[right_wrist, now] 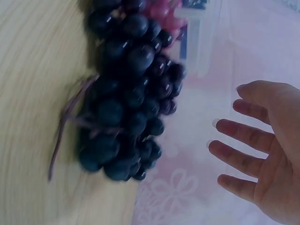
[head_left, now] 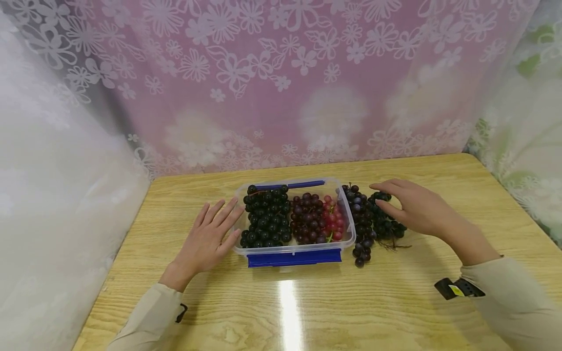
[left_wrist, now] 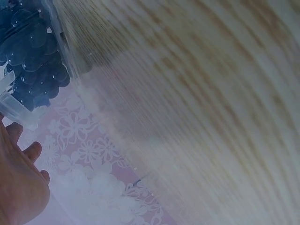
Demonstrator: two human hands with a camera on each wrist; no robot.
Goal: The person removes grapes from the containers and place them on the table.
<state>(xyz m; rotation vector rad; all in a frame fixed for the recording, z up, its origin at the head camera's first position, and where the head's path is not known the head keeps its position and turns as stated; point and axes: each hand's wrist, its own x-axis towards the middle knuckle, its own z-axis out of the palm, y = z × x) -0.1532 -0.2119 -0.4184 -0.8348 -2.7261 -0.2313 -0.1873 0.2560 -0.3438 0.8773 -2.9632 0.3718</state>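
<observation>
Bright in head view, hazy in 2 wrist views

Lit brightly and evenly from the head, with a white glare streak [head_left: 289, 312] on the table [head_left: 377, 312] between left hand [head_left: 208, 241] and right hand [head_left: 419, 207]. Softly shadowed beneath the right sleeve [head_left: 513, 292]. Milky and bluish from the left wrist, with wood grain [left_wrist: 197, 93] smeared and bowed beyond the hand. Cool-toned from the right wrist, slightly blurred on dark grapes [right_wrist: 124, 108] facing the hand.

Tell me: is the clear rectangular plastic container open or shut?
Open. No lid covers the container; the round blackish grapes, maroon grapes and pink-red grapes inside lie uncovered.
</observation>
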